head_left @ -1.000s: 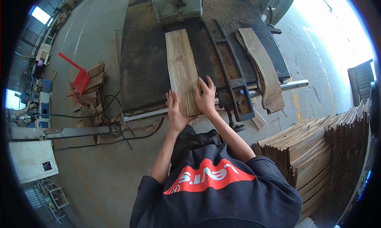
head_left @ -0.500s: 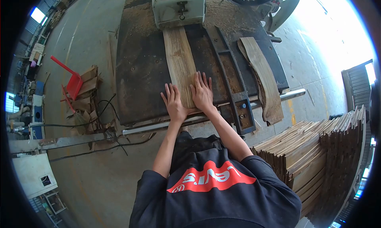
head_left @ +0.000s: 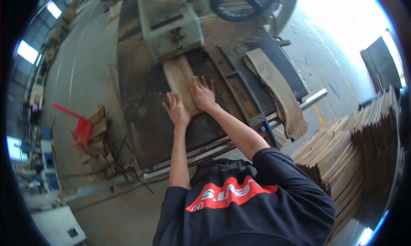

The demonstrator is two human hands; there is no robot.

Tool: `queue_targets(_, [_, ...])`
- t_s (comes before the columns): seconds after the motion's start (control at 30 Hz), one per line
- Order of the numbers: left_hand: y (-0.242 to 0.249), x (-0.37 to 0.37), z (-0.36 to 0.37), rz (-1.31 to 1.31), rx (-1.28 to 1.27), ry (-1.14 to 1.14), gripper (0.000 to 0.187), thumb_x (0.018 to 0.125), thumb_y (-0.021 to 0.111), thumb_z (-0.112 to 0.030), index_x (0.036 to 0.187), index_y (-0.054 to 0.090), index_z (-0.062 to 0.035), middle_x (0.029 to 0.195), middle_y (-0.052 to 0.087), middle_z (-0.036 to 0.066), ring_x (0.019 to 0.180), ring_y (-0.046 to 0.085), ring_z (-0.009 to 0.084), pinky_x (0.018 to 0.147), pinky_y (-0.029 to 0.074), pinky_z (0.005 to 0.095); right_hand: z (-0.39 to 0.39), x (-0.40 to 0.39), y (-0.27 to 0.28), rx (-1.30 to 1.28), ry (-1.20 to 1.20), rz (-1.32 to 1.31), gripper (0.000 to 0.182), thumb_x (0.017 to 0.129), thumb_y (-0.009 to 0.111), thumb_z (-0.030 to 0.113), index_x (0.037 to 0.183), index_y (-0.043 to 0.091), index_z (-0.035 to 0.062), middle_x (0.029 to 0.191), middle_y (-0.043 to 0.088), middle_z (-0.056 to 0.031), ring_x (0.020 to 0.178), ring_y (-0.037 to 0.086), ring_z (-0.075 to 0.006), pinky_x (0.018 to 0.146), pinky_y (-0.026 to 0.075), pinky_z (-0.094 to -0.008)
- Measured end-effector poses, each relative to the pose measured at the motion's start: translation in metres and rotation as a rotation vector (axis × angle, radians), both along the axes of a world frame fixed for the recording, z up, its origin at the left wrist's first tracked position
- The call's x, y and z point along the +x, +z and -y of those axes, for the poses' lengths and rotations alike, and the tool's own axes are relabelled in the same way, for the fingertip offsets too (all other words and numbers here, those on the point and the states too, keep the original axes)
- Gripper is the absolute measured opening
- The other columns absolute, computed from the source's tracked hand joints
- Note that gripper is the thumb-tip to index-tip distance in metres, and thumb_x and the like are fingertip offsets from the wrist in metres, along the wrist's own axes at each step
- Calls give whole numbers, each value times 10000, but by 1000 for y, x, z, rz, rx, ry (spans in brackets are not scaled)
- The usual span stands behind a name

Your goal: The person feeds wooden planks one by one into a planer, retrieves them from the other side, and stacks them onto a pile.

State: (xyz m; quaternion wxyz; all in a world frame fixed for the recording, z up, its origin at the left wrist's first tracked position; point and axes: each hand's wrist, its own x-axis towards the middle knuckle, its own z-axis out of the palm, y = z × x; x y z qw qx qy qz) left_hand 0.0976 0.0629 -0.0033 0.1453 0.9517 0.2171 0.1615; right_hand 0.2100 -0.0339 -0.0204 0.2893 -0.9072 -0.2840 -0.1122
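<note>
Pressing down on a wooden plank (head_left: 180, 81), we keep our left hand (head_left: 176, 110) and right hand (head_left: 202, 94) flat and open, fingers spread, side by side on its near end. The plank lies on the dark, rust-stained machine counter (head_left: 141, 104), its far end at twelve o'clock under the pale green machine housing (head_left: 169, 21). Sawdust (head_left: 222, 32) coats the counter beyond. At two o'clock from our hands a rough bark-edged slab (head_left: 274, 85) lies over the counter's edge. Stacked boards (head_left: 342, 156) stand at four o'clock on the concrete floor (head_left: 85, 74). At nine o'clock a red dustpan (head_left: 79, 126) rests among wood offcuts (head_left: 98, 134).
</note>
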Motion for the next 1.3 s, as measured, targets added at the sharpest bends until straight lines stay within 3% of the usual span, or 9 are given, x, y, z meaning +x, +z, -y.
queue_targets(0.1, [12, 12, -8, -47, 28, 1, 1377, 523, 877, -710, 1520, 377, 99, 1572, 407, 288, 1549, 260, 368, 1232, 146, 612, 36, 10, 31, -204, 73, -145, 619, 1043, 503, 353, 1570, 367, 59, 1601, 433, -130, 1512, 339, -355, 1240, 191, -576])
queue_targets(0.2, [6, 23, -15, 15, 58, -10, 1389, 546, 837, -769, 1536, 363, 82, 1593, 376, 284, 1554, 242, 368, 1226, 149, 621, 111, 6, 59, 121, 108, -6, 692, 993, 618, 372, 1569, 373, 77, 1603, 412, -172, 1524, 296, -389, 1244, 217, -552])
queue_targets(0.33, [-11, 36, -31, 107, -3, -34, 1402, 573, 782, -833, 1550, 344, 71, 1632, 289, 291, 1565, 194, 375, 1224, 135, 632, 274, 5, 74, -142, -299, -31, 957, 866, 791, 416, 1611, 288, 90, 1634, 325, -226, 1540, 227, -434, 1250, 201, -569])
queue_targets(0.5, [-14, 45, -35, 154, 76, 84, 1273, 702, 721, -828, 1558, 357, 41, 1624, 343, 242, 1551, 224, 399, 1207, 199, 643, 398, -31, 87, -398, -486, -520, 1414, 520, 927, 647, 1625, 252, 77, 1625, 202, -365, 1521, 184, -529, 1256, 196, -563])
queue_targets(0.7, [-29, 14, -11, 480, 74, -11, 807, 932, 712, -521, 1488, 476, 14, 1547, 476, 214, 1510, 319, 417, 1187, 273, 598, 387, -51, 78, -337, -550, -430, 1201, 592, 900, 536, 1572, 395, 61, 1567, 338, -360, 1444, 360, -513, 1206, 296, -550])
queue_targets(0.93, [-2, -98, 87, 558, -121, -110, 633, 919, 765, -321, 1432, 553, -18, 1514, 527, 166, 1501, 344, 405, 1212, 272, 524, 362, -64, 98, -236, -671, -302, 1092, 583, 899, 511, 1506, 515, 74, 1434, 496, -268, 1328, 460, -402, 1137, 361, -472])
queue_targets(1.0, [2, -121, 114, 572, -192, -91, 635, 908, 776, -293, 1436, 553, -21, 1515, 526, 170, 1497, 358, 390, 1205, 289, 515, 361, -63, 111, -3, -649, -471, 1047, 607, 893, 497, 1486, 530, 59, 1489, 431, -327, 1414, 389, -458, 1179, 312, -518])
queue_targets(1.17, [54, -163, 185, 520, -497, -59, 657, 868, 810, -192, 1449, 554, -23, 1493, 563, 139, 1466, 425, 332, 1180, 341, 456, 354, -85, 100, 659, -272, -817, 777, 755, 805, 311, 1399, 586, -64, 1174, 709, -197, 1026, 691, -265, 942, 526, -322])
queue_targets(1.3, [68, -173, 209, 354, -1094, -237, 972, 778, 889, -265, 1559, 369, -13, 1545, 493, 186, 1476, 409, 309, 1166, 354, 437, 326, -121, 109, 1240, 162, -1379, 637, 889, 658, 280, 1416, 556, -62, 1224, 689, -236, 1084, 692, -313, 959, 551, -405])
